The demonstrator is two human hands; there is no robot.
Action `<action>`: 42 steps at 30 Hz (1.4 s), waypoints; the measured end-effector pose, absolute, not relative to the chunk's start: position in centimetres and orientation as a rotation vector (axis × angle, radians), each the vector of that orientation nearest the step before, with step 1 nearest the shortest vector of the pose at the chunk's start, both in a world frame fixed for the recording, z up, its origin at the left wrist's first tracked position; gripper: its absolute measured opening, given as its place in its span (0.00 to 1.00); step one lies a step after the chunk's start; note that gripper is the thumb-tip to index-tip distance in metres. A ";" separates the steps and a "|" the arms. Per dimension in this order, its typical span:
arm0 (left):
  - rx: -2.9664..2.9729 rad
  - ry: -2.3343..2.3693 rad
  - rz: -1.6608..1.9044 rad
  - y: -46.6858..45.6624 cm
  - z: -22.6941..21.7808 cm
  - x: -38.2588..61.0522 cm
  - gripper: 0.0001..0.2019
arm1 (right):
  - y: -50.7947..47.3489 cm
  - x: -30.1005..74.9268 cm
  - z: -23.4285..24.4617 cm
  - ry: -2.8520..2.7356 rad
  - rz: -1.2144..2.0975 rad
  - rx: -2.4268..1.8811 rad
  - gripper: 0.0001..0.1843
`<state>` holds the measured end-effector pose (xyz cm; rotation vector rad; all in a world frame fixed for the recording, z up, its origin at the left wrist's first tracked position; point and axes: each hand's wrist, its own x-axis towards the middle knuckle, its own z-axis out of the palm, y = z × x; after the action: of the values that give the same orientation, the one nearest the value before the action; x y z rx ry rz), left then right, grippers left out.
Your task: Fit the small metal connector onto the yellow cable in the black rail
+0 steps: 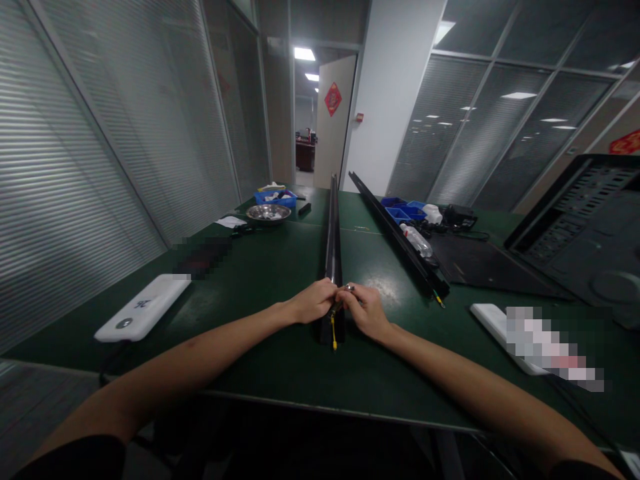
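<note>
A long black bar (333, 227) lies lengthwise down the middle of the green table (260, 267), its near end between my hands. My left hand (313, 301) is closed around the bar's near end from the left. My right hand (365, 310) is pinched on a small silver-tipped tool (346, 293) held against the bar's end. A short yellow wire (334, 333) hangs from the bar's near end.
A second black bar (395, 233) lies diagonally to the right, beside a plastic bottle (417, 241) and blue bins (400, 210). A metal bowl (269, 213) and blue basket (275, 197) sit far left. A white device (143, 307) lies near left, a dark panel (585, 233) right.
</note>
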<state>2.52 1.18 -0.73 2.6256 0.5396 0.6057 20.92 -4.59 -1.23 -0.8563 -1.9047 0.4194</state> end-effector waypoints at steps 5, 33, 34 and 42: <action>2.657 0.601 0.585 1.2 -1.0 2.5 0.11 | -4.6 20.8 -1.2 -1.901 0.413 -0.852 0.21; 2.639 0.538 0.587 1.3 -1.1 2.5 0.13 | -4.2 20.9 -2.0 -1.817 0.552 -0.896 0.16; 2.639 0.539 0.581 1.3 -1.1 2.5 0.13 | -4.2 21.0 -2.0 -1.818 0.543 -0.895 0.17; 2.635 0.535 0.586 1.1 -0.8 2.5 0.14 | -4.4 21.1 -1.8 -1.822 0.448 -0.902 0.18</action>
<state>2.49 1.07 -0.76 2.6349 0.5345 0.5861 21.06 -4.40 -1.75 -0.9025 -1.8220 0.4477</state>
